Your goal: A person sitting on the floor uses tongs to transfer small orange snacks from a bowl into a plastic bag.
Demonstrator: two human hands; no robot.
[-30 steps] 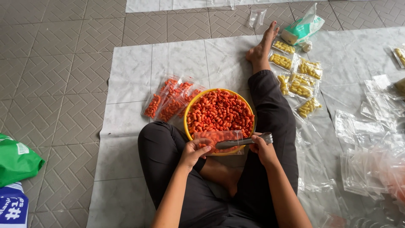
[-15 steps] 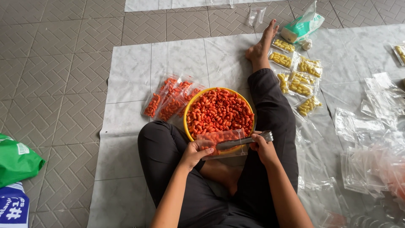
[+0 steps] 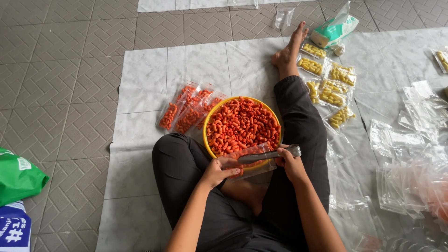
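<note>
Far off to the left of the fingers, at the frame's edge: a green bag (image 3: 16, 176) on the tiled floor (image 3: 60, 70), with a blue printed pack (image 3: 14, 229) just below it. Nearer, up and left of the fingers, on the pale plastic sheet (image 3: 144, 84): a small heap of sealed packets of orange snacks (image 3: 186, 109), touching the rim of the yellow bowl (image 3: 211, 114). Heaped full of orange curled snacks (image 3: 242, 126), and set just beyond the fingertips, between the knees in black trousers.

Left hand (image 3: 221, 169): fingers (image 3: 232, 163) clenched round the near left corner of a clear plastic bag (image 3: 254, 151) partly filled with orange snacks, the bag resting against the bowl's near rim. Right hand (image 3: 290, 164): fingers closed on the handle of a metal tool (image 3: 270, 155), laid across the bag between the two hands; whether spoon or scoop, could not tell.

Up and right of the fingers, beside the outstretched bare foot (image 3: 290, 49): several packets of yellow snacks (image 3: 329, 81), and beyond them a teal and white pack (image 3: 333, 30). Well to the right of the fingers: a loose spread of empty clear bags (image 3: 406, 154) over the sheet.
</note>
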